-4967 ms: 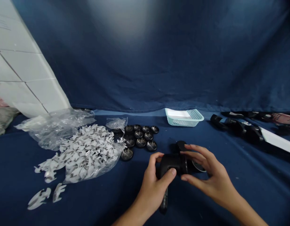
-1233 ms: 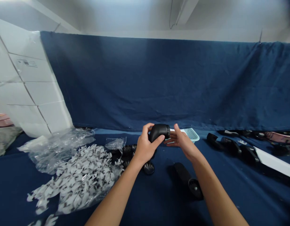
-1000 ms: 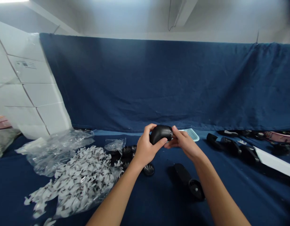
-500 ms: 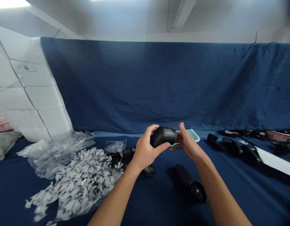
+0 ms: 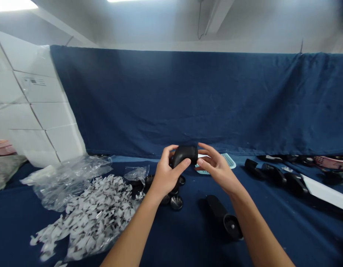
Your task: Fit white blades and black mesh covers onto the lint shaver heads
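My left hand (image 5: 163,176) is wrapped round a black curved plastic housing (image 5: 183,154), held up above the table. My right hand (image 5: 216,170) hovers just right of the housing's open end, fingers spread and apart from it, holding nothing. Below my right forearm a black cylinder part (image 5: 223,217) lies on the blue cloth. Several small round black caps (image 5: 176,202) sit on the cloth under my left hand.
A heap of small white pieces (image 5: 89,210) spills from a clear plastic bag (image 5: 66,177) at the left. A pale green basket (image 5: 227,160) stands behind my hands. More black parts (image 5: 274,173) and a white sheet (image 5: 324,192) lie at the right. White boxes (image 5: 35,107) stand far left.
Five seconds ago both hands held black parts low over the table. My left hand has since raised the housing. In the last half second my right hand came off the housing's end and opened.
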`<state>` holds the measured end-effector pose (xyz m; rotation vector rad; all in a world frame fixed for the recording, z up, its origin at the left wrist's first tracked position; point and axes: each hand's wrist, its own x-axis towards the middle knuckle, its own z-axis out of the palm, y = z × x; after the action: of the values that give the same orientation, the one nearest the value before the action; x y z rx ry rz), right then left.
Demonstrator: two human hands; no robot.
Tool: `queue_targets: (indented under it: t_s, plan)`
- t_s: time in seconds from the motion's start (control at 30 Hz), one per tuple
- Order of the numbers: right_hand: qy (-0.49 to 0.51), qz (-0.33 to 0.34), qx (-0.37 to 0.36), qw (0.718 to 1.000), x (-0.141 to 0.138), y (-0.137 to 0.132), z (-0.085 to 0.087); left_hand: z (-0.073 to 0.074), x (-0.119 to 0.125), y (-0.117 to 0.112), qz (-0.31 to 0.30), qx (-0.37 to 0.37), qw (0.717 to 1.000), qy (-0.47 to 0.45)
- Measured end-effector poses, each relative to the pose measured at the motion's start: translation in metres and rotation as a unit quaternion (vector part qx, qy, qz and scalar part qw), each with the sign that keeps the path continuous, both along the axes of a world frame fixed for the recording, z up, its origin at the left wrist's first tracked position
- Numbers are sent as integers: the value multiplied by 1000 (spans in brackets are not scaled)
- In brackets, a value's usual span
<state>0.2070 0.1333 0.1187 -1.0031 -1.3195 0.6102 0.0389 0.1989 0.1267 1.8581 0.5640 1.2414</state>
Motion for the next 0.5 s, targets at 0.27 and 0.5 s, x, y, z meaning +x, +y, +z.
queue_targets:
  t_s: [0.27, 0.5]
  plan:
    - [-68, -161, 116, 978, -13, 6, -14, -10, 13, -22, 18, 48, 999, -18]
    - [-44, -244, 185, 951, -15, -3, -12, -16, 16, -42, 93, 211, 973, -1]
